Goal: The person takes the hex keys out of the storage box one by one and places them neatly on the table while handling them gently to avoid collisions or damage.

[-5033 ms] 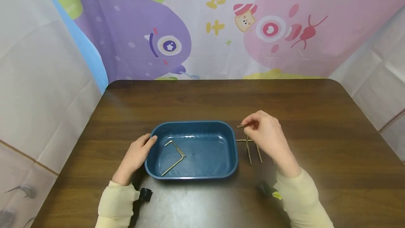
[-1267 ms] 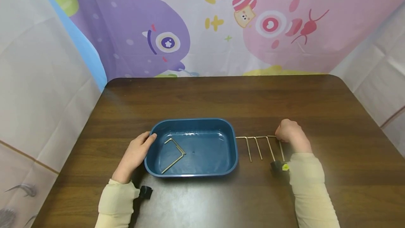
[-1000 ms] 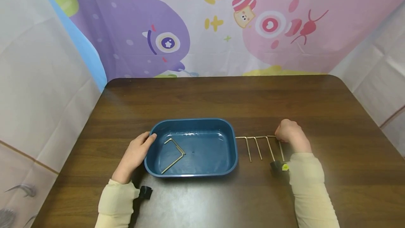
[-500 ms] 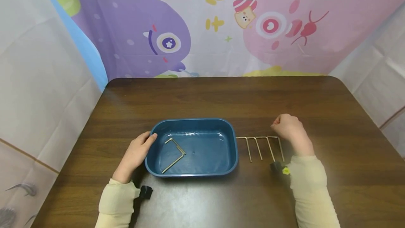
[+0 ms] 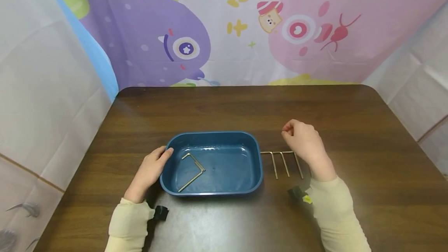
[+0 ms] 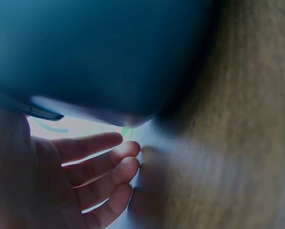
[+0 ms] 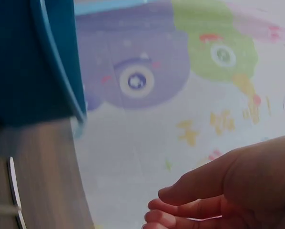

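Observation:
My left hand [image 5: 148, 172] holds the left end of a blue rectangular tray [image 5: 211, 195], thumb over the rim and fingers along the outer wall. In the left wrist view its fingers [image 6: 92, 183] lie loosely below the tray. Inside the tray are L-shaped metal rods [image 5: 191, 181], brass-coloured and lying against each other. More L-shaped rods [image 5: 285, 165] lie in a row right of the tray, short legs along the far side, long legs toward me; my forearm mostly hides the rightmost. Above the row is my right hand [image 5: 304, 139], fingers loosely bent, nothing visible between thumb and fingertips.
The wooden table [image 5: 217, 108] ends at a cartoon-printed curtain [image 5: 241, 61] at the back. Pale sheets hang at both sides. Dark wrist-camera pieces [image 5: 161, 213] stick out beside both sleeves.
Five seconds ago my right hand held a rod above the row; it then set it at the row's right end, let go, rose and moved left. The left hand stayed on the tray.

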### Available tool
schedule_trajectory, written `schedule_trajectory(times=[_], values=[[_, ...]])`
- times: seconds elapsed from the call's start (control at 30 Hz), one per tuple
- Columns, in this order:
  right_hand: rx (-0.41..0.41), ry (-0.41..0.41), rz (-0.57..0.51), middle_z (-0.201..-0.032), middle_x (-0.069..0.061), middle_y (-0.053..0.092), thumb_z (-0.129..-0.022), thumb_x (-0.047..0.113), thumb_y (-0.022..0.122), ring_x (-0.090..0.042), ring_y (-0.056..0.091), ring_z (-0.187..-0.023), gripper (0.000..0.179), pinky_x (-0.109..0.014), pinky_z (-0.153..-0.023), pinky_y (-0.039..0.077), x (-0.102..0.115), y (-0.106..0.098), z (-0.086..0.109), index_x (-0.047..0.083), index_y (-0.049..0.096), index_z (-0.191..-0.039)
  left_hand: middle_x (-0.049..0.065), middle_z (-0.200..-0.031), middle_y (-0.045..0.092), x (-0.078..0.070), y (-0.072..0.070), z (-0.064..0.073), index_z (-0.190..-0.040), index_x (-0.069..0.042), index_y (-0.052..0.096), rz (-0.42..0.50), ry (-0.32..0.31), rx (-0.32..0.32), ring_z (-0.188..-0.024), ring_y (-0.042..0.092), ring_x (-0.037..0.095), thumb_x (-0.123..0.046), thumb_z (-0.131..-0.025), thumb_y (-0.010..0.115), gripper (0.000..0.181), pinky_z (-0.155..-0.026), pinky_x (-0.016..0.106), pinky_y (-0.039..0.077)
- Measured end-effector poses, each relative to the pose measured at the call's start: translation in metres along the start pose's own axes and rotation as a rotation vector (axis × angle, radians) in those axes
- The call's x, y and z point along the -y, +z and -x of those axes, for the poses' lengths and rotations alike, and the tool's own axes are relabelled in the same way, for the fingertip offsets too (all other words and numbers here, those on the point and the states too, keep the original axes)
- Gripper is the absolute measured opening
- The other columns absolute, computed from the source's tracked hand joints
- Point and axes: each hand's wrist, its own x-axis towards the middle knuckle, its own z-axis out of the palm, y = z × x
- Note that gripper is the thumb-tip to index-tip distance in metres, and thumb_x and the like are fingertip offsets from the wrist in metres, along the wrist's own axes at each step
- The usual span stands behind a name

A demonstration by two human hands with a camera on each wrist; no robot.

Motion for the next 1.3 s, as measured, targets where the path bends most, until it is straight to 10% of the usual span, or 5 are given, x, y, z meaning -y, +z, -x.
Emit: schedule_trajectory(times=[0.9, 1.3], values=[[0.008, -0.299, 0.095, -0.074, 0.0, 0.059, -0.08, 0.004, 0.053, -0.016, 0.054, -0.062, 0.014, -0.031, -0.051, 0.045, 0.096, 0.07, 0.011, 0.013, 0.063, -0.077, 0.023, -0.132, 0.046, 0.003, 0.0, 0.0, -0.131, 0.002, 0.043, 0.003, 0.011, -0.008, -0.123, 0.041, 0.037, -0.047, -0.096, 0.032, 0.061, -0.102, 0.051, 0.032], [0.04, -0.512, 0.16, -0.085, -0.004, 0.058, -0.079, 0.002, 0.056, -0.02, 0.059, -0.073, 0.021, -0.031, -0.058, 0.048, 0.118, 0.109, 0.022, 0.01, 0.067, -0.094, 0.023, -0.133, 0.044, 0.002, 0.0, 0.0, -0.132, 0.002, 0.043, 0.008, 0.001, -0.005, -0.125, 0.039, 0.037, -0.046, -0.096, 0.033, 0.061, -0.103, 0.051, 0.031]])
